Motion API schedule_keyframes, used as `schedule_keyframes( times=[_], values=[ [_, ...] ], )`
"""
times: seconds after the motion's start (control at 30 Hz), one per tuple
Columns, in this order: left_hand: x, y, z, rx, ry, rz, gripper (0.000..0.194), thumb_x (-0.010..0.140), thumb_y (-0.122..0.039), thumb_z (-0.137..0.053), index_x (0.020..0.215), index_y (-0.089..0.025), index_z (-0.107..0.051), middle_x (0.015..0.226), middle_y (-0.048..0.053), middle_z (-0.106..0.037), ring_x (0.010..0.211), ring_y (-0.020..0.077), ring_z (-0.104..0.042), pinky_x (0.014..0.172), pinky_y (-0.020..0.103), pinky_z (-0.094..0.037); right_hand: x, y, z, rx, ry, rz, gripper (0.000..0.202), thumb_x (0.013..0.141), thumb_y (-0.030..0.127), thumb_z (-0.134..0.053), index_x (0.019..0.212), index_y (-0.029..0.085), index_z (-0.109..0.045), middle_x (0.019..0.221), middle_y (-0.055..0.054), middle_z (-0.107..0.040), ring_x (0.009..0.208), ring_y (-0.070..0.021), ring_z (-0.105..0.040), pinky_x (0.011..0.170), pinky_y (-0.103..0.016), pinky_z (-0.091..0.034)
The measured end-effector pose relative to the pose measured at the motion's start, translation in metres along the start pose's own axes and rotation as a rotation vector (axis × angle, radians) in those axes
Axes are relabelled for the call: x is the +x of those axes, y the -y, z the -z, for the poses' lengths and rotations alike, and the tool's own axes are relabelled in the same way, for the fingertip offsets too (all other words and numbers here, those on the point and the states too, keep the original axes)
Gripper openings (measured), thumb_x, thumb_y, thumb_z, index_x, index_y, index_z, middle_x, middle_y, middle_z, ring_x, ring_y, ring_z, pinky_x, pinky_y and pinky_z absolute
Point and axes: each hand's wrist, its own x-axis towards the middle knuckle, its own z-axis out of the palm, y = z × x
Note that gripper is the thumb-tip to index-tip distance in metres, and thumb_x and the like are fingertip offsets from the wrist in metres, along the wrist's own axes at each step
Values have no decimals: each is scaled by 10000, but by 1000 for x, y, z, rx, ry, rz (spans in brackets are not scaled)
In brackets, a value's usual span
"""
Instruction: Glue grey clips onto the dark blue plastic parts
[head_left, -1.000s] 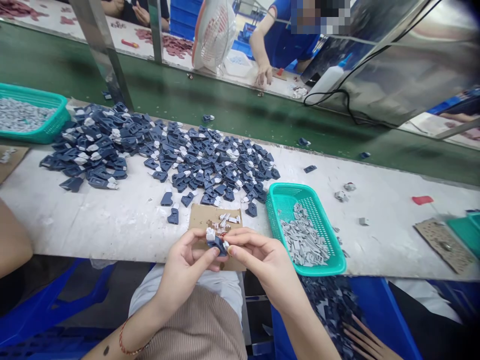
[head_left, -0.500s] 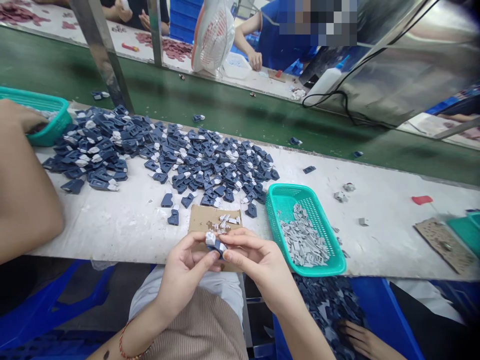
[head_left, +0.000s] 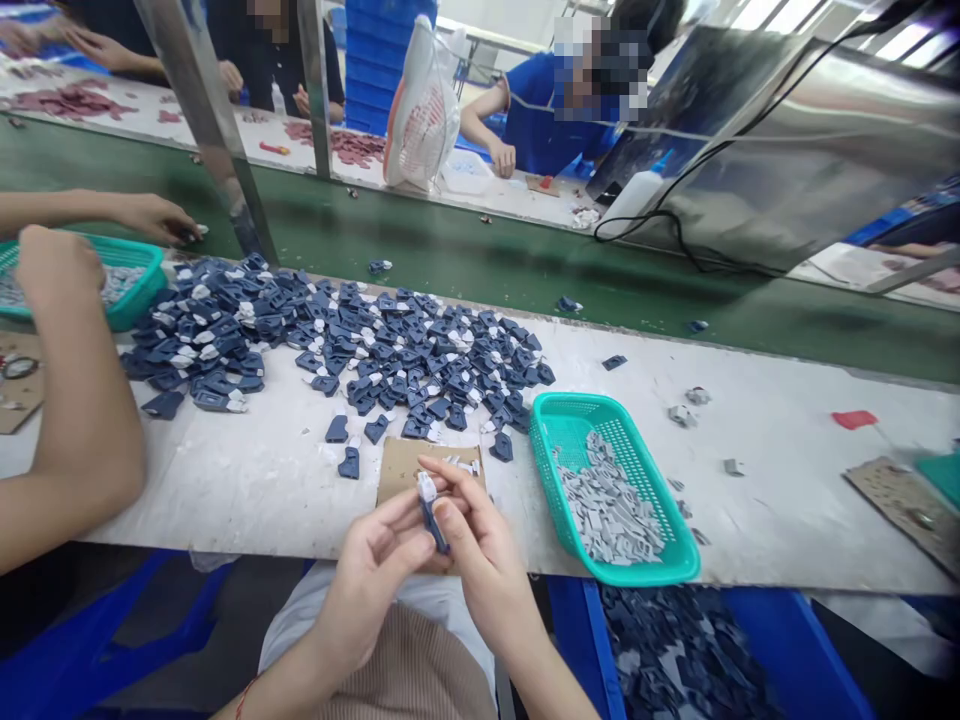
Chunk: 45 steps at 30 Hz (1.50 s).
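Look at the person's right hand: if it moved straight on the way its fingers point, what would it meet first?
The right hand points up and away over the table. It would probably meet the cardboard piece first, then the pile of dark blue parts beyond; depth is hard to judge.

**Both hands pinched together at the middle**

The left hand (head_left: 375, 560) comes up from the lower left, palm turned inward, thumb and forefinger closed in a pinch. The right hand (head_left: 480, 545) meets it from the lower right, its fingers (head_left: 442, 475) curled over and pressed shut against the left fingertips. Both forearms are bare and angle up from the lap, wrists slightly bent.
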Motion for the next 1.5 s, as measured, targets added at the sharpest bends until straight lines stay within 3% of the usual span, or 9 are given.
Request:
schedule_keyframes(
  times=[0.17,0.37,0.53,0.7,0.83,1.1,1.2,1.33,1.5],
  values=[
    [15,-2,-2,9,-10,32,386,683,-198,-818,1046,-154,-695,954,98,-732,655,108,-632,585,176,-506,5,-5,3,51,-53,-39,409,940,554,-457,1191,278,-627,1265,-40,-607,1187,-220,-535,970,-305,-462],
    [54,-50,5,129,-15,-25,449,767,-236,-720,1191,-134,-614,1034,126,-714,622,85,-581,569,173,-478,8,-7,41,-48,-159,8,451,951,534,-433,1263,237,-568,1051,-78,-678,803,-188,-641,674,-266,-542],
    [138,-129,26,793,-324,-409,430,866,-180,-559,1287,-120,-498,1120,127,-688,699,116,-609,692,254,-528,0,-11,107,-341,-464,32,450,918,561,-450,1201,248,-607,1120,-66,-667,880,-208,-647,752,-273,-539],
    [245,-202,55,1114,-574,-368,255,895,-227,-599,1125,-115,-595,1056,90,-667,851,181,-649,781,371,-542,-3,-25,173,-688,-599,-79,457,860,608,-445,1075,269,-664,1181,-58,-650,978,-278,-644,733,-345,-552],
    [295,-232,73,1406,-720,-311,290,898,-283,-608,1150,-140,-596,1193,100,-603,1066,246,-597,899,461,-504,-4,-39,203,-864,-566,-22,427,874,547,-419,1033,241,-671,1093,-85,-661,989,-297,-626,830,-446,-531],
    [321,-240,100,1760,-701,-252,335,871,-262,-639,1186,-159,-589,1324,101,-524,1232,315,-484,1010,545,-404,15,-39,211,-1083,-384,73,288,948,324,-397,1076,218,-633,1072,-91,-650,1026,-279,-577,858,-447,-503],
    [322,-240,106,1806,-593,-290,310,864,-236,-643,1163,-161,-606,1357,99,-503,1283,325,-428,1047,566,-354,34,-31,205,-1158,-254,100,255,941,232,-423,1090,183,-624,1070,-105,-650,1028,-282,-575,870,-446,-494],
    [325,-242,109,1759,-419,-295,247,856,-236,-657,1075,-123,-637,1217,83,-600,1165,298,-537,995,532,-420,53,-23,197,-1188,-108,71,212,917,151,-461,1009,174,-651,975,-94,-660,962,-271,-608,844,-419,-493],
    [326,-244,105,1708,-403,-292,130,870,-237,-642,965,-149,-656,1116,70,-639,1075,241,-588,943,447,-471,64,-18,194,-1167,-99,39,209,921,138,-466,994,178,-658,934,-78,-669,915,-243,-634,773,-348,-503]
  ],
)
